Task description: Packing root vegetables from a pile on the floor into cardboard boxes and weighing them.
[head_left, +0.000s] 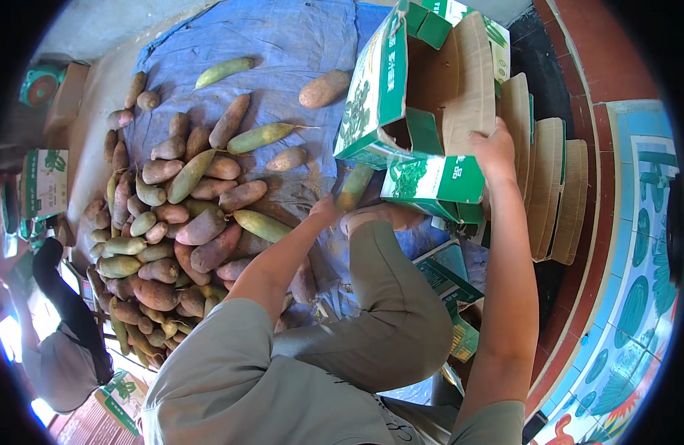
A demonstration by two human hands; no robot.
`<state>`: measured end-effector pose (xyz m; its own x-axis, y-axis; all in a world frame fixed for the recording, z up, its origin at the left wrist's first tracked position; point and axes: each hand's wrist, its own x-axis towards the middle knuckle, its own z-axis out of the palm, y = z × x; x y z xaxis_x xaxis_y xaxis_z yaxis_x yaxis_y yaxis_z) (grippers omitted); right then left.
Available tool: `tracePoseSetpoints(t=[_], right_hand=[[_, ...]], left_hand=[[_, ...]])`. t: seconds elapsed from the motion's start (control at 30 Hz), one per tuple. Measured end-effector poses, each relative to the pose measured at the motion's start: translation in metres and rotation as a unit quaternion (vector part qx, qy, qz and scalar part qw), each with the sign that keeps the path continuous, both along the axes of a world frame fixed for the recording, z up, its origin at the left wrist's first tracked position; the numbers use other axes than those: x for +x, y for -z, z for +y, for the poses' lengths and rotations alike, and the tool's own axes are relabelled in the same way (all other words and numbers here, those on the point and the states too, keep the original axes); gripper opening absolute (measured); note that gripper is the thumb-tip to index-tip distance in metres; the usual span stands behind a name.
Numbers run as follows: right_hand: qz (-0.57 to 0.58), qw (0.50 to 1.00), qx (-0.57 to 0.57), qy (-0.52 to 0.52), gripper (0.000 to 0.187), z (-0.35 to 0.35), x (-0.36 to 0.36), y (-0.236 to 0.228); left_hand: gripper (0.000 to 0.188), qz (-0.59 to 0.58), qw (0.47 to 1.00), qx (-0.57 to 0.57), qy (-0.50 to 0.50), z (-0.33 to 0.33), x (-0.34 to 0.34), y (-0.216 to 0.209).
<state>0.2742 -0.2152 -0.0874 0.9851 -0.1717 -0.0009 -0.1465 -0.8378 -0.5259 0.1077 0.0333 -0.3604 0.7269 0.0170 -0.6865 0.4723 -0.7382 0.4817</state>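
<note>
My left hand (326, 211) is closed round one end of a thick, long green radish (354, 185), held low over the blue sheet beside my foot. My right hand (494, 154) grips the edge of a brown cardboard flap (468, 81) on an open green-and-white carton (370, 96). That carton is tilted, and I see only part of its inside. Just below it lies another green-and-white carton (433, 180), close to the radish. To the left spreads a large heap of reddish-brown roots (201, 226), with green radishes (262, 138) among them.
A wrinkled blue sheet (186, 55) covers the floor. Several folded cartons (542, 178) lean in a row at the right, by a tiled wall (623, 297). More cartons (47, 182) stand at the far left. Another person (64, 348) is at the lower left.
</note>
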Motion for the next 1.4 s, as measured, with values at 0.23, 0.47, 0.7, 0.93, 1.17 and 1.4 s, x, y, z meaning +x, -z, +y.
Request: tracePoseSetpoints(t=[0.23,0.47,0.7,0.93,1.17,1.4], right_hand=[[0.020,1.000,-0.015,-0.010,0.044,0.016,-0.015,-0.012],[0.045,0.995,-0.089,-0.028,0.057,0.025,-0.022,-0.012],[0.136,0.975,-0.161,-0.068,0.067,0.016,-0.066,-0.057],[0.045,0.986,-0.119,-0.105,0.036,-0.004,-0.165,-0.124],[-0.055,0.991,-0.114,-0.043,0.028,-0.032,-0.283,-0.146],[-0.108,0.965,-0.236,0.022,0.026,-0.045,-0.386,-0.126]], left_hand=[[0.048,-0.041,0.995,-0.086,-0.040,0.044,-0.011,-0.055],[0.047,-0.056,0.994,0.035,0.088,0.150,-0.043,-0.154],[0.037,-0.068,0.995,0.076,-0.007,0.241,-0.095,-0.172],[0.036,-0.033,0.948,0.318,0.004,0.252,-0.129,-0.165],[0.061,-0.076,0.959,0.272,0.041,0.199,-0.145,-0.149],[0.073,-0.034,0.956,0.274,0.094,0.173,-0.161,-0.120]])
